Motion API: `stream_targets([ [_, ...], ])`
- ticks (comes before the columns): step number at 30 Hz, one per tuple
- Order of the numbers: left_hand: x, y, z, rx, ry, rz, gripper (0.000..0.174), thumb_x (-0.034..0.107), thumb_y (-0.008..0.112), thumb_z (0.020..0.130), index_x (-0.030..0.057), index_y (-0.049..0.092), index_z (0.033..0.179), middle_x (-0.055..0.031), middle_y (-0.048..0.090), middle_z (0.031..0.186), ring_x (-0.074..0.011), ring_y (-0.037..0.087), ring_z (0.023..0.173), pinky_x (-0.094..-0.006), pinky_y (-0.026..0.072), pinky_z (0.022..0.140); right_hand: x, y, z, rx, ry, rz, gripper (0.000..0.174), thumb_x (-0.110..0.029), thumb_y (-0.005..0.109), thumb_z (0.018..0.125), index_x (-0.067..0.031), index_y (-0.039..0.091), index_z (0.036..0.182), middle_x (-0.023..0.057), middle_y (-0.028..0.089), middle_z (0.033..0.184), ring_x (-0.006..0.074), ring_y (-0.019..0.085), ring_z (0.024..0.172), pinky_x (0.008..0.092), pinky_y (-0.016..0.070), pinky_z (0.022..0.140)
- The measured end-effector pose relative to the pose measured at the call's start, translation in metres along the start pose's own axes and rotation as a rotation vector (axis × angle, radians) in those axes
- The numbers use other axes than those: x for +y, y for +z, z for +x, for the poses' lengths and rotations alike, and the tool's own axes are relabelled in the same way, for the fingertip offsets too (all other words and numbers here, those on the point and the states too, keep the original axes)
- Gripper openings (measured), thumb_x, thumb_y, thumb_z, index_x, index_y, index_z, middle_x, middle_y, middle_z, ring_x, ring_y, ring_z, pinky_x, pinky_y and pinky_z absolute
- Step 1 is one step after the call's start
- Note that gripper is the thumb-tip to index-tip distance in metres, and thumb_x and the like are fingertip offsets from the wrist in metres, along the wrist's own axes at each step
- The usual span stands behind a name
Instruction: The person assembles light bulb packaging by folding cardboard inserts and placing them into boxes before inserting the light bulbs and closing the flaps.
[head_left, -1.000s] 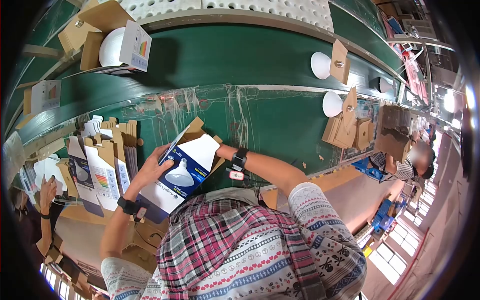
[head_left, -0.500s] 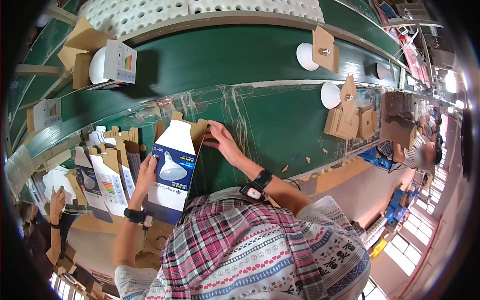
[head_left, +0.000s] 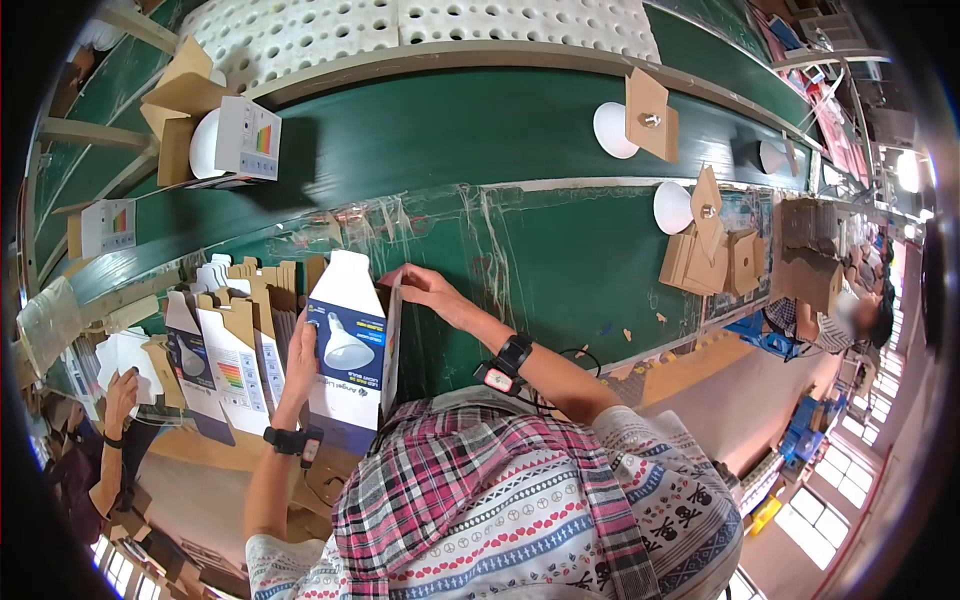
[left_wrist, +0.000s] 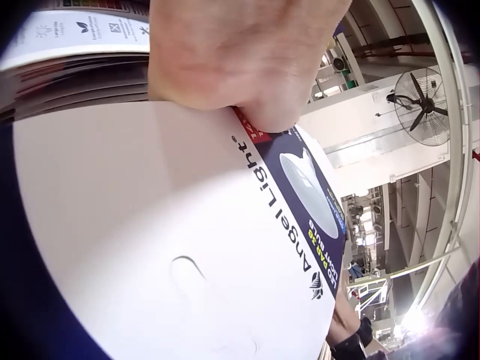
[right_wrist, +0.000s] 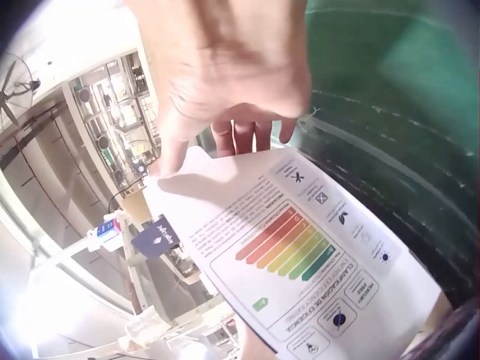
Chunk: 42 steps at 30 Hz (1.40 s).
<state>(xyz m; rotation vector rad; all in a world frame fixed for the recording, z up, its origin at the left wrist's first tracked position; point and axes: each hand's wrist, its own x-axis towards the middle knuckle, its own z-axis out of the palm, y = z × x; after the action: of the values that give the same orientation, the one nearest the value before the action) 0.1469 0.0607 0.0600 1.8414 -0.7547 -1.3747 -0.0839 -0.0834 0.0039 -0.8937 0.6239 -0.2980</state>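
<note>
Upright in front of the plaid apron stands a light bulb box (head_left: 345, 400), white and dark blue with a bulb printed on it. Its white top flap points up and its top is unfolded. My left hand (head_left: 301, 355) grips the box along its left side, the thumb by the front face. At the upper right edge my right hand (head_left: 428, 288) pinches the side panel. In the right wrist view this panel (right_wrist: 225, 195) carries a coloured energy chart; the thumb is on one side of its top edge and the fingers go behind it, partly hidden.
Flattened boxes (head_left: 228, 375) stand in a row at the left, near another person's hand (head_left: 122, 395). Across the green table, bulbs (head_left: 673, 207) in cardboard holders (head_left: 695, 262) stand at the right. An open box (head_left: 250, 140) with a bulb is at the upper left.
The box has turned from tilted to upright. My right hand came from behind or inside the box, moved off to its right, and now holds its upper right edge. The left hand kept its grip.
</note>
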Motion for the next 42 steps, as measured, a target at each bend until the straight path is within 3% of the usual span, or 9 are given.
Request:
stream_targets([
  [4, 0.013, 0.006, 0.002, -0.062, 0.085, 0.066, 0.055, 0.036, 0.031, 0.099, 0.0026, 0.025, 0.142, -0.0133, 0.038, 0.137, -0.0196, 0.037, 0.124, -0.0300, 0.0275, 0.104, -0.006, -0.017, 0.004, -0.162, 0.016, 0.042, 0.038, -0.029, 0.054, 0.091, -0.0018, 0.054, 0.117, 0.0055, 0.056, 0.114, 0.0146, 0.049, 0.109, 0.0297, 0.0334, 0.099],
  [9, 0.022, 0.012, 0.000, -0.110, 0.106, 0.058, 0.056, 0.036, 0.032, 0.098, 0.0046, 0.024, 0.143, -0.0132, 0.036, 0.140, -0.0211, 0.036, 0.127, -0.0307, 0.0261, 0.105, 0.009, -0.017, 0.005, -0.102, 0.058, 0.189, 0.066, -0.037, 0.064, 0.081, 0.0019, 0.044, 0.131, 0.0107, 0.050, 0.125, 0.0183, 0.047, 0.115, 0.0312, 0.0350, 0.099],
  [14, 0.024, 0.006, -0.002, -0.166, 0.080, 0.013, 0.053, 0.034, 0.034, 0.098, 0.0031, 0.032, 0.140, -0.0137, 0.039, 0.137, -0.0211, 0.039, 0.124, -0.0308, 0.0274, 0.104, 0.008, -0.037, 0.003, -0.332, 0.097, 0.117, 0.050, -0.021, 0.063, 0.077, -0.0047, 0.052, 0.123, 0.0018, 0.051, 0.121, 0.0143, 0.046, 0.112, 0.0290, 0.0375, 0.094],
  [17, 0.028, 0.012, -0.001, -0.187, 0.105, 0.045, 0.051, 0.032, 0.037, 0.096, 0.0015, 0.035, 0.137, -0.0142, 0.043, 0.133, -0.0233, 0.041, 0.122, -0.0313, 0.0284, 0.103, 0.029, -0.041, -0.006, -0.264, 0.139, 0.181, 0.034, -0.016, 0.063, 0.075, -0.0069, 0.056, 0.107, -0.0022, 0.048, 0.111, 0.0116, 0.046, 0.107, 0.0263, 0.0359, 0.091],
  [24, 0.050, 0.006, 0.032, -0.314, 0.090, 0.254, 0.059, 0.043, 0.044, 0.091, -0.0008, 0.042, 0.130, -0.0178, 0.047, 0.126, -0.0266, 0.045, 0.119, -0.0339, 0.0338, 0.099, 0.049, -0.032, -0.020, -0.150, 0.152, 0.436, 0.055, -0.030, 0.073, 0.074, -0.0097, 0.050, 0.119, 0.0004, 0.047, 0.124, 0.0153, 0.039, 0.122, 0.0296, 0.0274, 0.102],
  [29, 0.058, 0.022, 0.084, -0.262, 0.000, 0.339, 0.050, 0.035, 0.040, 0.092, -0.0023, 0.044, 0.126, -0.0184, 0.055, 0.114, -0.0252, 0.052, 0.108, -0.0327, 0.0384, 0.095, 0.037, -0.030, -0.011, -0.213, 0.122, 0.383, 0.058, -0.034, 0.071, 0.075, -0.0079, 0.049, 0.123, 0.0019, 0.047, 0.126, 0.0155, 0.040, 0.120, 0.0300, 0.0285, 0.101],
  [36, 0.029, 0.016, 0.093, -0.020, -0.105, -0.198, 0.035, 0.027, 0.036, 0.094, 0.0059, 0.051, 0.118, -0.0138, 0.063, 0.092, -0.0184, 0.061, 0.080, -0.0278, 0.0504, 0.068, 0.018, -0.010, -0.007, -0.120, 0.089, 0.197, 0.048, -0.023, 0.061, 0.081, -0.0034, 0.050, 0.123, 0.0057, 0.051, 0.122, 0.0147, 0.047, 0.109, 0.0296, 0.0359, 0.094],
  [40, 0.042, 0.027, 0.089, 0.055, -0.022, -0.031, 0.037, 0.029, 0.036, 0.095, 0.0028, 0.050, 0.118, -0.0119, 0.065, 0.091, -0.0216, 0.058, 0.092, -0.0313, 0.0407, 0.088, 0.020, -0.014, -0.004, -0.089, 0.174, 0.088, 0.036, -0.016, 0.055, 0.081, -0.0004, 0.057, 0.114, 0.0060, 0.057, 0.110, 0.0144, 0.052, 0.100, 0.0288, 0.0378, 0.092],
  [42, 0.051, 0.024, 0.079, 0.030, 0.022, 0.032, 0.042, 0.031, 0.041, 0.094, 0.0033, 0.045, 0.126, -0.0156, 0.054, 0.119, -0.0237, 0.049, 0.111, -0.0333, 0.0337, 0.099, 0.020, -0.012, -0.008, -0.037, 0.109, 0.069, 0.030, -0.018, 0.055, 0.085, 0.0015, 0.060, 0.107, 0.0032, 0.060, 0.101, 0.0125, 0.054, 0.094, 0.0278, 0.0389, 0.089],
])
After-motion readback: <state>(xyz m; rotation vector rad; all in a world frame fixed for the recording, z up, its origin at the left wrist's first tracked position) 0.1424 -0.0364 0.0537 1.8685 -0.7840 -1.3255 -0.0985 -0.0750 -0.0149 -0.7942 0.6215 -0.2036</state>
